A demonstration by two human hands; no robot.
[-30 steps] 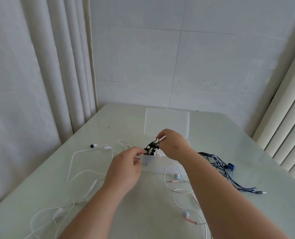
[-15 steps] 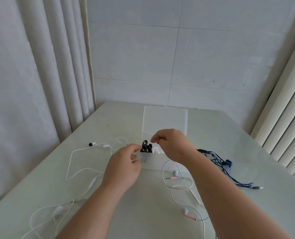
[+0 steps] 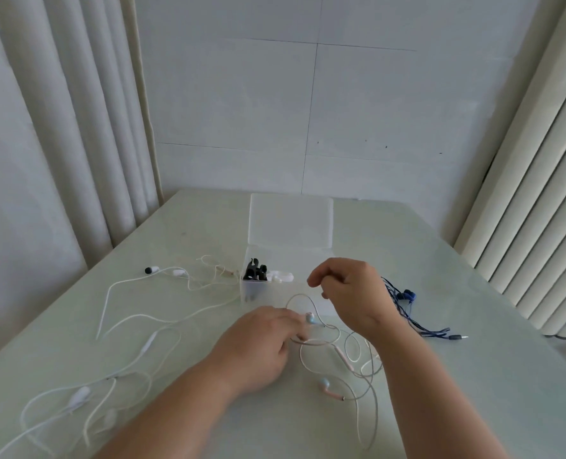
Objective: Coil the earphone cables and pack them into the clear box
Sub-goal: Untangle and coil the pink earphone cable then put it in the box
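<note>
Two curtains (image 3: 59,127) hang either side of a white wall (image 3: 242,111). Below them is a pale green table (image 3: 457,276). Both forearms reach out over it from the near edge.

The left hand (image 3: 258,349) is low on the table, its fingertips at the pink earphones (image 3: 344,356), right by one bud. I cannot tell whether they pinch the cable or only touch it. The right hand (image 3: 351,293) hovers just in front of the box (image 3: 275,294), fingers loosely curled and holding nothing.

The box sits mid-table with its lid (image 3: 290,223) flipped open behind it. Black earphones (image 3: 255,273) stand bundled in its left end, with something white beside them. The pink earphones lie in loose loops between the hands. White earphones (image 3: 149,341) sprawl uncoiled to the left. Blue earphones (image 3: 407,296) lie in a loose bunch to the right of the box.
</note>
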